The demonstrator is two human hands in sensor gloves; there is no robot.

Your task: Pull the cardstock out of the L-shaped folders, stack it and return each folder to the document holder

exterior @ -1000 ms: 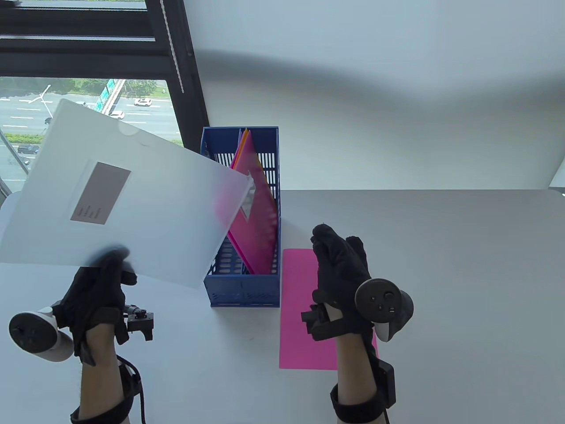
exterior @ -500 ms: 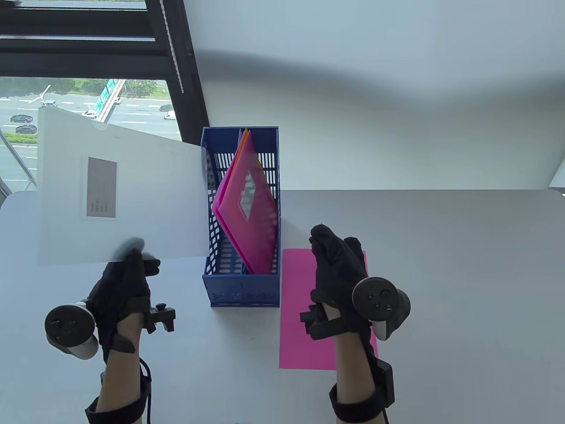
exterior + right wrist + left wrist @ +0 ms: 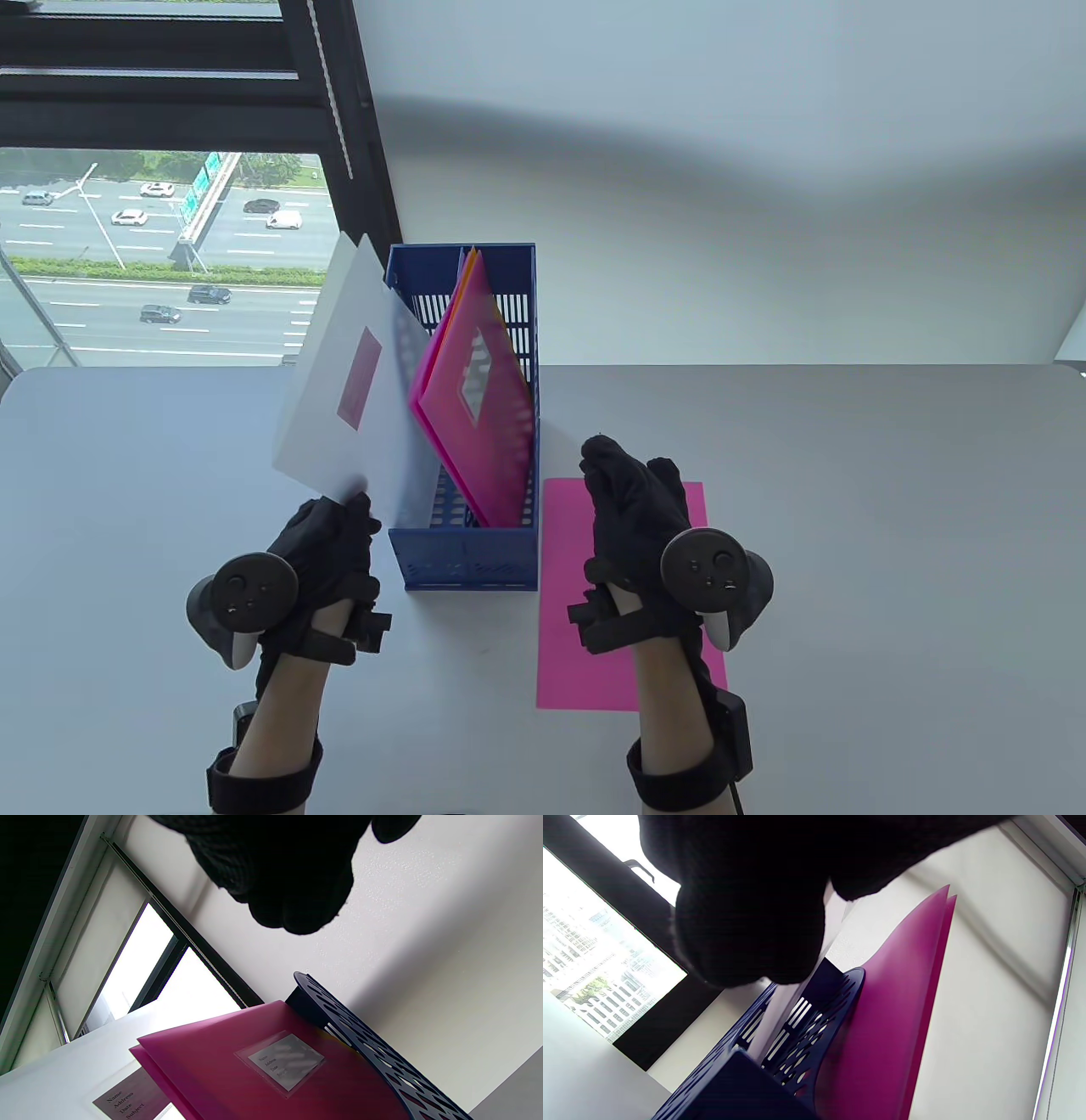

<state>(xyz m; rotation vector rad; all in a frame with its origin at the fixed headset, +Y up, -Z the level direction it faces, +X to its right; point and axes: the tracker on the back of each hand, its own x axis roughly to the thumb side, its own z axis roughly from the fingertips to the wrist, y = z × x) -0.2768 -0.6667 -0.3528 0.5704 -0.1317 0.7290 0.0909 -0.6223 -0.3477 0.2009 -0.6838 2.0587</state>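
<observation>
My left hand (image 3: 349, 509) pinches the lower corner of a frosted white L-shaped folder (image 3: 356, 382) with a label. The folder stands steeply tilted, and its right edge overlaps the left wall of the blue document holder (image 3: 462, 552). Pink folders (image 3: 475, 382) lean inside the holder. A pink cardstock sheet (image 3: 568, 662) lies flat on the table to the holder's right. My right hand (image 3: 632, 492) lies over its top, fingers relaxed, holding nothing. The right wrist view shows the pink folder (image 3: 254, 1069), the holder's wall (image 3: 360, 1039) and the white folder (image 3: 51, 1086) behind.
The grey table (image 3: 891, 552) stretches to the right and in front of the holder. A window (image 3: 153, 255) with a dark frame is behind the table on the left, and a white wall (image 3: 721, 212) rises behind the holder.
My left hand has carried the white folder rightward to the holder and turned it from broadside to nearly edge-on. The right hand has drifted slightly left on the cardstock.
</observation>
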